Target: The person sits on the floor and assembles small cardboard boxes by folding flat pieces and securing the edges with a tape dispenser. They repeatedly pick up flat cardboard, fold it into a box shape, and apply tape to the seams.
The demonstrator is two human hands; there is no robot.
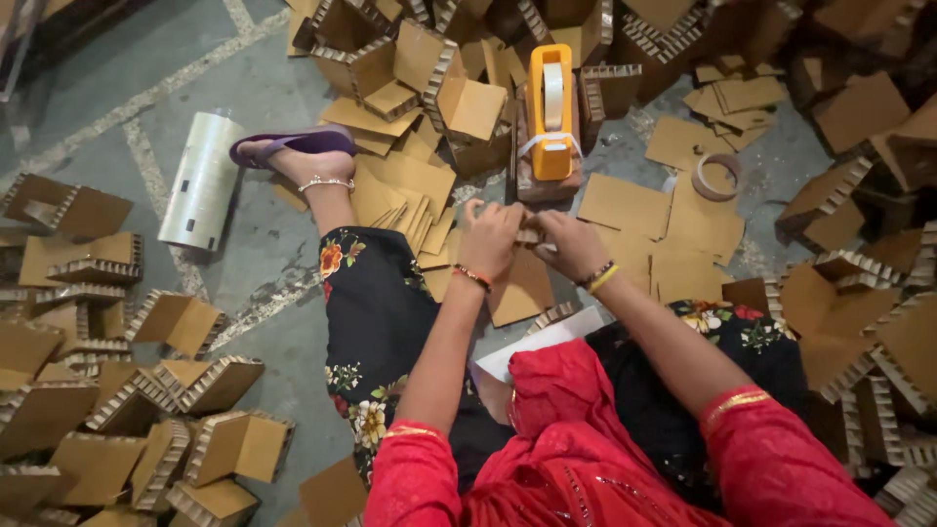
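Item in hand: one small brown corrugated cardboard piece [529, 234], flat-faced with a ribbed honeycomb edge showing between the fingers; mostly hidden, so its full shape cannot be told. It sits over the grey concrete floor [117, 68], just in front of the seated person's knees and just short of the tape dispenser.

Left hand [491, 237]: closed around the piece's left side, fingers curled over its top. Right hand [569, 244]: closed on the right side. The two hands meet, touching over the piece.

Orange tape dispenser with a white roll [550, 110]: one, upright on a cardboard block, just beyond the hands.

Roll of clear film on a pale core [202, 180]: one, lying on the floor beside the person's sandalled foot [293, 154].

Loose ring of brown tape [717, 176]: one, lying on flat cardboard squares right of the dispenser.

White sheet [542, 342]: one, at the person's lap.

Flat brown cardboard squares [625, 205]: many, too overlapped to count.

Folded cardboard corner blocks with ribbed edges [185, 385]: many, heaped toward the floor's left, far and right edges; uncountable.
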